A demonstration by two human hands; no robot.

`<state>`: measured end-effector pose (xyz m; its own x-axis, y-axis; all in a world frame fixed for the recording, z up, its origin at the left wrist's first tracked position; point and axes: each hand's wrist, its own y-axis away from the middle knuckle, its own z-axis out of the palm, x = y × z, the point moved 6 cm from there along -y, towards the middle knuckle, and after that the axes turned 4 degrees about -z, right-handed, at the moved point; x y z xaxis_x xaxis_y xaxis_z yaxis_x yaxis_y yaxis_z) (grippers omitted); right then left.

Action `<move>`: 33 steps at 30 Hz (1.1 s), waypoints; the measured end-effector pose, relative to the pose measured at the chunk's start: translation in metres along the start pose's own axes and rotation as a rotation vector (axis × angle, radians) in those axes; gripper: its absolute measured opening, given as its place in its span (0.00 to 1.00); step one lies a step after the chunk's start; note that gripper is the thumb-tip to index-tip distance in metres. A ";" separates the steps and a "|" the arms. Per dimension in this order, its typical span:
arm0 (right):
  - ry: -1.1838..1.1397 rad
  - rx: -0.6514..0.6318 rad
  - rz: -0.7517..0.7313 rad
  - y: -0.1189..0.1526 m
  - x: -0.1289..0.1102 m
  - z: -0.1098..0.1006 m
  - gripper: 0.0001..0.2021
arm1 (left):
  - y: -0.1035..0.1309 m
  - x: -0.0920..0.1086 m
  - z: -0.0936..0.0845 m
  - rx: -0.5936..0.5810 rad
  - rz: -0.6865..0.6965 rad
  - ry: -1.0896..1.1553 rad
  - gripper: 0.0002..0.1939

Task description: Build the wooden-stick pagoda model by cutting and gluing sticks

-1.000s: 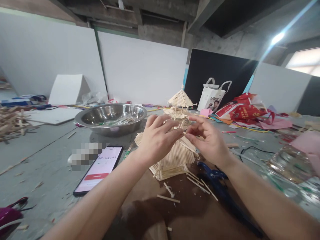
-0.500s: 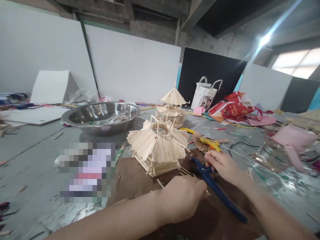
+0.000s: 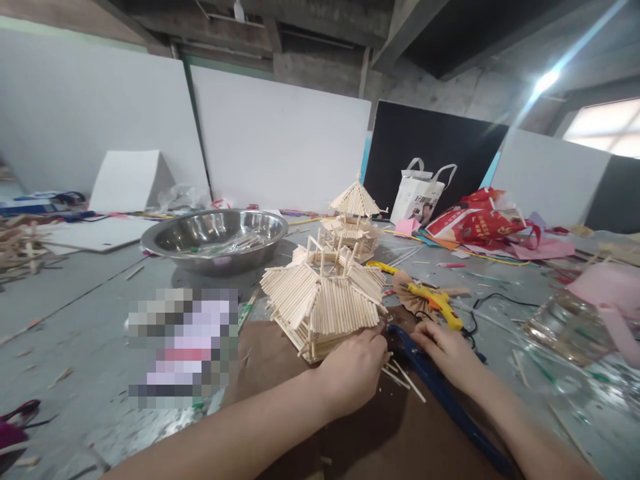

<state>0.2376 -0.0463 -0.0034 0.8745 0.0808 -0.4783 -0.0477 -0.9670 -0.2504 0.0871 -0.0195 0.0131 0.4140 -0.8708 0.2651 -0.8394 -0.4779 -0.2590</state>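
Observation:
A pavilion model of thin wooden sticks (image 3: 325,300), with a wide slatted roof, stands on a brown sheet (image 3: 265,347). My left hand (image 3: 357,367) is closed at the model's front right lower edge; what its fingers pinch is hidden. Loose sticks (image 3: 407,380) lie just right of that hand. My right hand (image 3: 443,343) has its fingers pressed together beside the blue-handled cutter (image 3: 445,393); whether it holds anything is too small to tell. Behind the first model rises a second stick model (image 3: 355,203) with a pointed roof.
A steel basin (image 3: 215,243) sits at the back left. Right of the models are a yellow glue gun (image 3: 435,300), a white bag (image 3: 415,193) and a red bag (image 3: 475,217). A clear jug (image 3: 560,327) stands at the far right.
My left hand has moved up and left to the model's edge, uncovering loose sticks. My right hand remains near the cutter. The view has shifted slightly.

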 end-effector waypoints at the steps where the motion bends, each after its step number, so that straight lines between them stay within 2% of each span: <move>1: -0.002 -0.005 0.002 0.000 0.000 -0.001 0.10 | 0.000 -0.001 0.001 -0.006 -0.007 -0.016 0.09; 7: 0.026 0.005 0.035 0.002 0.002 -0.004 0.07 | -0.004 -0.009 0.001 0.009 -0.008 -0.114 0.08; 12: 0.141 -0.015 0.131 0.003 0.008 -0.004 0.17 | -0.010 -0.024 -0.004 0.037 -0.038 -0.157 0.10; 15: 0.237 -0.095 0.186 0.006 0.012 -0.006 0.21 | -0.013 -0.033 -0.009 0.078 -0.074 -0.159 0.11; 19: 0.329 -0.296 0.176 0.016 0.014 -0.003 0.17 | -0.013 -0.034 -0.018 0.178 -0.090 -0.111 0.11; 22: 0.359 -0.369 0.119 0.023 0.011 0.001 0.15 | -0.011 -0.028 -0.023 0.202 -0.091 -0.081 0.12; 25: 0.410 -0.359 0.091 0.024 0.009 0.002 0.10 | -0.009 -0.027 -0.023 0.159 -0.162 -0.012 0.12; 28: 0.389 -0.310 0.119 0.022 0.008 0.000 0.08 | -0.008 -0.029 -0.020 0.122 -0.224 0.154 0.11; 33: 0.102 -0.231 0.191 0.020 0.006 -0.014 0.09 | -0.008 -0.027 -0.018 0.156 -0.176 0.413 0.13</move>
<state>0.2487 -0.0682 0.0000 0.9046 -0.1206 -0.4087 -0.1146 -0.9926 0.0391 0.0764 0.0104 0.0244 0.3436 -0.6714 0.6566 -0.6932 -0.6530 -0.3050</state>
